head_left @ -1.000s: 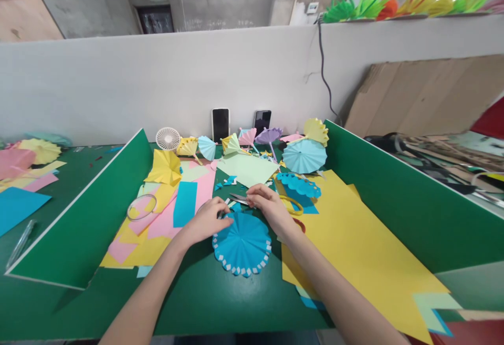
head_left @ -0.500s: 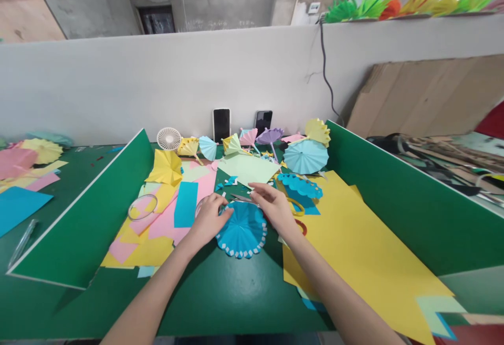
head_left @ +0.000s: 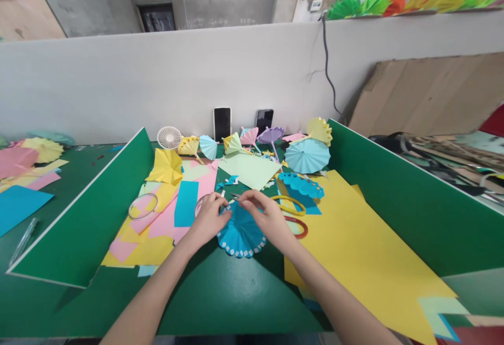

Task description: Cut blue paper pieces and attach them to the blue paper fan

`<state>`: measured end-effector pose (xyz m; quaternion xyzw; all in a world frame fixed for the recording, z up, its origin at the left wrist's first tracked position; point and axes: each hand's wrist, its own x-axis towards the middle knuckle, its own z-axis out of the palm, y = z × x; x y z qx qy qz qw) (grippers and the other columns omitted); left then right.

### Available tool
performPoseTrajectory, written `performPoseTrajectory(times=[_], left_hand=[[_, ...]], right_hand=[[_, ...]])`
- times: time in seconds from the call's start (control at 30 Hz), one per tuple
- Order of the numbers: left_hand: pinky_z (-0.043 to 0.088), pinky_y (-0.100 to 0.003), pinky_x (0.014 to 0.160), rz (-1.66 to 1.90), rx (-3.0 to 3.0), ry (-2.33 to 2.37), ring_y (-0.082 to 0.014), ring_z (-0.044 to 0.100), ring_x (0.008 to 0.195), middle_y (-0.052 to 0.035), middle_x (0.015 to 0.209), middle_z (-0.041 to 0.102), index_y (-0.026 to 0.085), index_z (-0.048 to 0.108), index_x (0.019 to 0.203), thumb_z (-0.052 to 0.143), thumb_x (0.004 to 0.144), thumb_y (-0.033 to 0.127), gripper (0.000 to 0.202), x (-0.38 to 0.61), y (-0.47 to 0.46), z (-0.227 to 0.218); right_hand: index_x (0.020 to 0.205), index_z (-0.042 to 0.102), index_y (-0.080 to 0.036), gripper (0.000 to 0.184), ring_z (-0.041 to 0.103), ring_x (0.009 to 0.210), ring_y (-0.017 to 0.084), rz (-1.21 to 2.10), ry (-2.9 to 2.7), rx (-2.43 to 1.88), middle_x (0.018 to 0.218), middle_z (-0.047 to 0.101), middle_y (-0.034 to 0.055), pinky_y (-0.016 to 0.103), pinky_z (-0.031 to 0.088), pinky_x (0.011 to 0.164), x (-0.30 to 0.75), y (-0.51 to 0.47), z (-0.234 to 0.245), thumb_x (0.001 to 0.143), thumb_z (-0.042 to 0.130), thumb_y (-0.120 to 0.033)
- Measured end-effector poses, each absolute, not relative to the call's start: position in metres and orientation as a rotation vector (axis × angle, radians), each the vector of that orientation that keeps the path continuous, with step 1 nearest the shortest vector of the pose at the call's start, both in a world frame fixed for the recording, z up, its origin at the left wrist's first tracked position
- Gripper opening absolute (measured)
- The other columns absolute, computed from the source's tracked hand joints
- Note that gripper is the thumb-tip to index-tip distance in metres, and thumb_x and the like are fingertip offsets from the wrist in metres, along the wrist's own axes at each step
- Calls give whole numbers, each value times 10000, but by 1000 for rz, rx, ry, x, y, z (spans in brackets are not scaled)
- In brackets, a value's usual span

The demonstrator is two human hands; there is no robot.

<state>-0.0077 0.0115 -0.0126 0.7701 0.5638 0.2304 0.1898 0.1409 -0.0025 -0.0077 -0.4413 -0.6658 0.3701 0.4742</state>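
Note:
A round blue pleated paper disc [head_left: 242, 234] with small white squares along its scalloped edge lies on the green table. My left hand [head_left: 210, 216] pinches the disc's upper left rim, thumb on top. My right hand [head_left: 268, 216] is over the upper right of the disc, thumb and fingertips pressed together; whatever is between them is too small to make out. Scissors with one yellow and one red handle [head_left: 296, 228] lie to the right, partly under my right hand, their tip showing beyond the fingers. Small blue scraps [head_left: 232, 180] lie just past the disc.
Yellow sheets [head_left: 354, 250] cover the right side; mixed paper [head_left: 153, 250] and a tape roll [head_left: 142, 206] lie left. Paper umbrellas [head_left: 307, 156], a small fan [head_left: 169, 138] and two phones [head_left: 222, 124] line the back. Green dividers [head_left: 86, 213] stand on both sides.
My right hand has moved left, away from over the scissors, and its fingers have closed near the disc's top edge. More of the scissor handles shows. My left hand stays at the rim.

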Motion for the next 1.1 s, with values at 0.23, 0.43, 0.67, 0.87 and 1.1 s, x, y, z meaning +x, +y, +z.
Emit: performPoseTrajectory(times=[0.23,0.43,0.67,0.87,1.1], left_hand=[[374,-303,724,660,2154,1572,-165,462,777,-28,775,475,159,528,698,469,662,165,69,-6,11,-12],[378,-300,732,676,2109,1528,-160,464,783,-26,794,471,170,530,684,467,649,176,72,-7,11,-12],[377,-308,763,678,2059,1480,-165,471,817,-27,836,481,179,528,718,466,633,186,105,-10,14,-16],[383,-292,742,688,2015,1468,-164,477,821,-27,830,476,184,517,715,461,632,175,100,-9,14,-14],[388,-272,721,714,1975,1458,-151,482,808,-23,822,471,182,508,701,467,646,171,69,-8,13,-10]], right_hand=[[698,590,-203,124,445,1027,203,694,-1668,-1169,1040,510,74,409,305,911,133,-6,-18,698,469,-174],[700,608,-204,162,459,1025,196,824,-1647,-1180,1024,529,70,389,313,916,136,-3,-18,675,464,-134],[716,616,-199,174,479,1012,187,856,-1634,-1150,995,536,67,369,332,909,136,-1,-22,669,464,-128],[755,621,-197,181,487,1004,183,870,-1627,-1150,998,532,71,359,344,905,136,-3,-21,688,460,-146],[792,628,-186,206,478,1009,186,842,-1655,-1175,1003,531,83,362,343,908,135,-4,-18,691,454,-144]])
